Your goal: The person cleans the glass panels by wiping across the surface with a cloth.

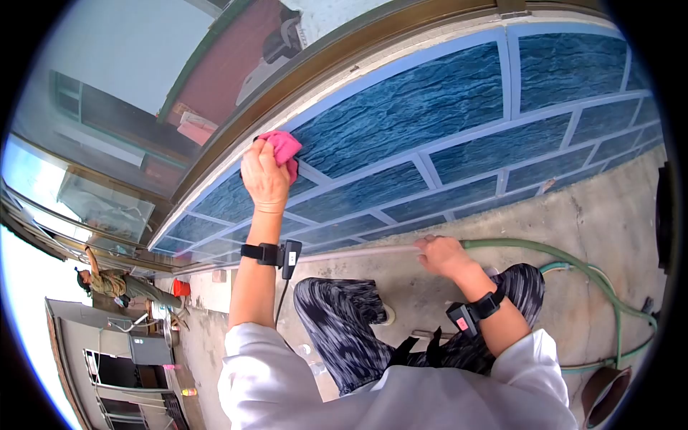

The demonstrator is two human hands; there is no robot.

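A pink cloth (283,147) is bunched in my left hand (265,175), its fingers wrapped round it. That hand presses the cloth against the top row of blue tiles (408,100), close under the brown window frame. My right hand (441,254) is lower and to the right, in front of the base of the tiled wall. Its fingers are curled beside the green hose (516,244), near where the hose meets a paler length; whether they grip it I cannot make out.
A window (179,93) rises above the tiles. The hose curves right across the concrete floor (573,208) to a brown container (605,394). At the far left another person (111,283) stands near a red bucket (181,287).
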